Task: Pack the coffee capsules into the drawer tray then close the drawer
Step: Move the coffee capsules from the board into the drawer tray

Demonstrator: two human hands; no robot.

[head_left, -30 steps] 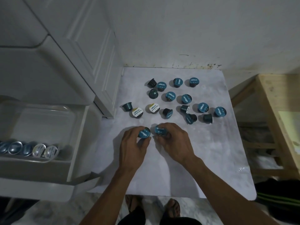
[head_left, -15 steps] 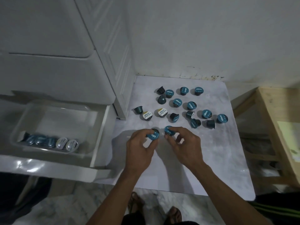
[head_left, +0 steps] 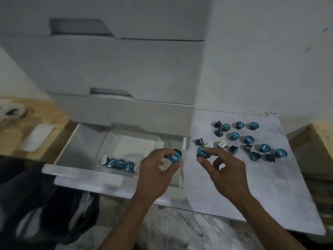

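Teal-lidded capsule [head_left: 173,156] pinched in the left hand [head_left: 156,170], thumb and fingers curled round it, held over the right edge of the open drawer [head_left: 75,156]. Second capsule [head_left: 202,152] sits in the right hand's [head_left: 223,170] grip, caught between thumb and forefinger, the other fingers loosely curled, just above the left edge of the counter [head_left: 270,186]. Inside the drawer, a clear tray [head_left: 129,141] holds a short row of packed capsules [head_left: 119,163] lying along its near wall, blue ones with a silver one at the left end. Loose capsules [head_left: 248,139] are scattered over the far part of the counter, some on their sides, most lid-up, two with pale lids near the right hand. Counter top is a pale marbled sheet, butted against a white drawer unit [head_left: 126,69] with two shut drawers above the open one. White wall [head_left: 270,51] behind. Wooden surfaces flank the scene on both sides; marbled floor [head_left: 180,231] below. Both forearms reach in from the bottom. The view is blurred.
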